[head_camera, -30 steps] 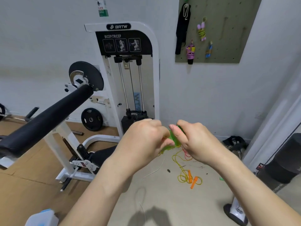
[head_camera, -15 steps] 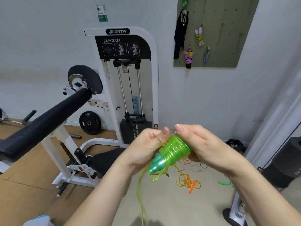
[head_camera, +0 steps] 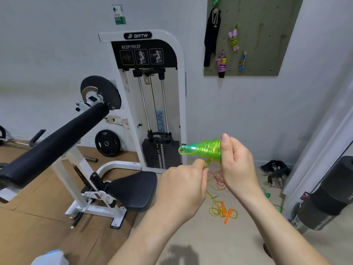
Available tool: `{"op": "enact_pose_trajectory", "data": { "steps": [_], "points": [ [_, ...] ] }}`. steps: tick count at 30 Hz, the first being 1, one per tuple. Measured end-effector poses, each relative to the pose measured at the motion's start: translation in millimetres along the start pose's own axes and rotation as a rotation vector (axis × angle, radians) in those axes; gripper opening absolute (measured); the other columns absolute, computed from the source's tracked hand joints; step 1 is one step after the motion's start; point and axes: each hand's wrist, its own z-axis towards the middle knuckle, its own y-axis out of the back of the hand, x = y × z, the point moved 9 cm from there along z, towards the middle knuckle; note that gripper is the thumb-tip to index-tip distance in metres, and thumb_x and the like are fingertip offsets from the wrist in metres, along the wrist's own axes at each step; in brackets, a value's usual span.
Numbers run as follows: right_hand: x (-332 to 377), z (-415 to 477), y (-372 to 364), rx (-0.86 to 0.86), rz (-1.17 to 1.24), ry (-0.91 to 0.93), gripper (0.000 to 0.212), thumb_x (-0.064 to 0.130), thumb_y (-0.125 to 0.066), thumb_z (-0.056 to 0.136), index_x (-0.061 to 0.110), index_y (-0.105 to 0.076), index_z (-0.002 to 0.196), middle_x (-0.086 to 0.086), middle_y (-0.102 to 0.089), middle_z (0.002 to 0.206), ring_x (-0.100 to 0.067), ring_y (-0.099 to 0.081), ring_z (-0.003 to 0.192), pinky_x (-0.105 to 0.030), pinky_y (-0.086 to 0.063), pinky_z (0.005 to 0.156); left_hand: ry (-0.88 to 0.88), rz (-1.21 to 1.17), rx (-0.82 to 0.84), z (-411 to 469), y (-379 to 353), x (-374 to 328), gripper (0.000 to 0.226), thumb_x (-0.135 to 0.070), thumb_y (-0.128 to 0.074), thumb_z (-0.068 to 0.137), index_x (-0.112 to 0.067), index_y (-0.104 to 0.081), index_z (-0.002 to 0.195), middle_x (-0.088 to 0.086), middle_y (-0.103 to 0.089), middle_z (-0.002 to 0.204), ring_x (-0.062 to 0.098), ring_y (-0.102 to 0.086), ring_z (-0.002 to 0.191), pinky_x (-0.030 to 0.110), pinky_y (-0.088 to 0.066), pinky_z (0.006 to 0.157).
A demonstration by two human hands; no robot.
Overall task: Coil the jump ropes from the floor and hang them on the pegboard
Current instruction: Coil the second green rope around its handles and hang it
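Note:
My right hand (head_camera: 236,165) grips a green jump rope (head_camera: 205,150) whose cord is wound many times round its handles, the handle tip pointing left. Just below it my left hand (head_camera: 184,185) pinches the loose end of the green cord. On the floor beyond my hands lies a yellow rope with orange handles (head_camera: 225,211), with a red-orange cord (head_camera: 218,178) tangled beside it. The olive pegboard (head_camera: 267,41) hangs high on the wall. On it are a black strap, a pink bundle (head_camera: 221,64), a yellow-pink bundle (head_camera: 234,38) and a blue one (head_camera: 243,61).
A white bicep/tricep machine (head_camera: 145,100) with a black arm pad and seat stands to the left. A weight plate (head_camera: 107,143) leans on the wall. Black straps (head_camera: 275,171) and loose green cord (head_camera: 266,194) lie by the right wall, next to a dark punching bag (head_camera: 328,196).
The green bundle has swung up so its tip points left instead of down. My left hand dropped below it, drawing the cord's tail in; the long hanging strand is gone.

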Motion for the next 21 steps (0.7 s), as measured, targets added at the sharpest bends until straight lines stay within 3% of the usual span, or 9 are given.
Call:
{"op": "enact_pose_trajectory", "data": {
  "steps": [3, 7, 9, 12, 15, 18, 21],
  "points": [
    [2.2, 2.2, 1.5, 0.031, -0.159, 0.057, 0.043, 0.048, -0.030, 0.098, 0.021, -0.030, 0.064, 0.005, -0.032, 0.047, -0.016, -0.034, 0.047, -0.035, -0.021, 0.051, -0.103, 0.164, -0.010, 0.5, 9.3, -5.9, 0.026, -0.035, -0.040, 0.086, -0.022, -0.054, 0.069, -0.003, -0.054, 0.050, 0.024, -0.054, 0.041, 0.025, -0.025, 0.039],
    [-0.4, 3.6, -14.0, 0.307, -0.336, 0.100, 0.049, 0.062, -0.021, 0.087, 0.020, -0.031, 0.067, 0.001, -0.039, 0.051, -0.032, -0.042, 0.057, -0.042, -0.032, 0.055, -0.205, 0.162, -0.059, 5.2, 29.9, -0.8, 0.029, -0.040, -0.048, 0.082, -0.021, -0.061, 0.065, -0.003, -0.056, 0.055, 0.025, -0.057, 0.047, 0.025, -0.035, 0.040],
    [4.4, 0.7, -21.6, 0.485, -0.375, 0.137, 0.050, 0.064, -0.019, 0.085, 0.021, -0.032, 0.065, 0.002, -0.040, 0.053, -0.026, -0.044, 0.058, -0.040, -0.034, 0.057, -0.261, 0.079, -0.041, 8.9, 38.4, 2.6, 0.024, -0.044, -0.061, 0.077, -0.022, -0.065, 0.067, -0.005, -0.055, 0.057, 0.023, -0.057, 0.051, 0.024, -0.036, 0.044],
    [11.8, -1.2, -20.7, 0.658, -0.368, 0.153, 0.047, 0.062, -0.024, 0.087, 0.024, -0.034, 0.062, 0.006, -0.042, 0.051, -0.011, -0.041, 0.054, -0.031, -0.032, 0.056, -0.250, -0.043, 0.030, 13.8, 49.6, 5.6, 0.030, -0.054, -0.061, 0.076, -0.026, -0.070, 0.074, -0.007, -0.057, 0.062, 0.018, -0.058, 0.060, 0.025, -0.041, 0.051],
    [21.3, -5.1, -18.7, 0.787, -0.310, 0.151, 0.044, 0.061, -0.028, 0.088, 0.030, -0.042, 0.060, 0.014, -0.046, 0.053, -0.007, -0.042, 0.054, -0.022, -0.031, 0.053, -0.147, -0.319, 0.088, 19.6, 52.6, 14.5, 0.032, -0.055, -0.064, 0.073, -0.026, -0.075, 0.082, -0.007, -0.067, 0.070, 0.013, -0.062, 0.070, 0.033, -0.050, 0.064],
    [28.7, -15.2, -18.7, 0.966, 0.005, 0.027, 0.040, 0.051, -0.035, 0.096, 0.037, -0.052, 0.062, 0.014, -0.037, 0.055, -0.005, -0.033, 0.050, -0.017, -0.028, 0.049, -0.009, -0.775, 0.226, 22.5, 33.4, 20.9, 0.027, -0.042, -0.078, 0.065, -0.020, -0.075, 0.079, -0.002, -0.071, 0.071, 0.020, -0.065, 0.069, 0.037, -0.054, 0.069],
    [23.5, -22.2, -16.9, 1.018, 0.352, -0.211, 0.041, 0.053, -0.045, 0.095, 0.027, -0.053, 0.064, 0.008, -0.038, 0.057, -0.008, -0.028, 0.047, -0.017, -0.024, 0.041, 0.123, -1.285, 0.296, 14.9, 5.7, 11.7, 0.017, -0.021, -0.078, 0.069, -0.012, -0.064, 0.073, -0.002, -0.059, 0.061, 0.015, -0.049, 0.054, 0.025, -0.040, 0.052]
  ]
}}
